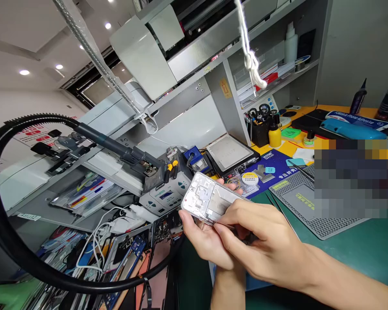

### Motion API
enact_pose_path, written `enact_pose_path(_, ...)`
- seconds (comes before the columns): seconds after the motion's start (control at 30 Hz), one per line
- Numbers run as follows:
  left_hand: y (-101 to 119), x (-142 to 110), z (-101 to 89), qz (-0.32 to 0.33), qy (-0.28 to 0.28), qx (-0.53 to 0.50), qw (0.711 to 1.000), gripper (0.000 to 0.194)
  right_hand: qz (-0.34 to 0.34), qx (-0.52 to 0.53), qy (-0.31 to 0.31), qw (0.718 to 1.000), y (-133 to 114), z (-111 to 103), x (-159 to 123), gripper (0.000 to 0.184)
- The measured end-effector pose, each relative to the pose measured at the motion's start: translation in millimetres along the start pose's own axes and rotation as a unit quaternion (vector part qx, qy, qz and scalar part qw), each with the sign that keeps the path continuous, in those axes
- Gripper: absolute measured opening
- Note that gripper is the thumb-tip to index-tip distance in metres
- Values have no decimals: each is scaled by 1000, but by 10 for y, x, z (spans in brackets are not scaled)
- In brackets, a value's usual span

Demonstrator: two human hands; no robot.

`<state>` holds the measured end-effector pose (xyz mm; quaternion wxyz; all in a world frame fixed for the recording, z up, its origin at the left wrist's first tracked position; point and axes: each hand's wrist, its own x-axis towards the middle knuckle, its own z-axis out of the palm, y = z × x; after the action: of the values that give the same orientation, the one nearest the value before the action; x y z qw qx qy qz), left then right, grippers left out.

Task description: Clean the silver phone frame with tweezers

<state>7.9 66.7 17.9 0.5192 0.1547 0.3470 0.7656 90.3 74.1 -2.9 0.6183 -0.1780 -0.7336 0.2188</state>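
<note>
A silvery phone frame (198,193), bare of its screen and with its inner side showing, is held tilted over the bench. My left hand (202,243) cradles it from below, thumb along the near end and fingertips showing past the far edge. From the right, my right hand (265,237) reaches over the frame, thumb and index finger pinched together at its near long edge. Whatever sits between those fingertips is too small or hidden to make out. My right hand covers the other end of the frame.
A grey work mat (326,224) lies right, partly behind a pixelated patch. Behind the hands are a hot plate (228,153), a grey soldering station (164,198) and a yellow bottle (274,135). A black hose (0,232) loops left, above stacked phone parts (126,271).
</note>
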Motion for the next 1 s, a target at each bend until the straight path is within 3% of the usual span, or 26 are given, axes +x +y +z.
enact_pose_path(0.2, 94, 25, 28, -20, -20, -40, 999, 76, -20, -15, -16, 1000, 21, 2, 1, 9)
enact_pose_path(0.4, 159, 12, 27, -41, -50, -103, 993, 69, -48, -21, -25, 998, 6, -15, -5, 8)
enact_pose_path(0.63, 156, -3, -85, 4, -130, -116, 985, 69, -65, -23, -46, 997, -25, -33, 9, 12)
enact_pose_path(1.0, 152, -5, -90, 37, -120, -107, 986, 72, -71, -25, -43, 996, -36, -7, 18, 12)
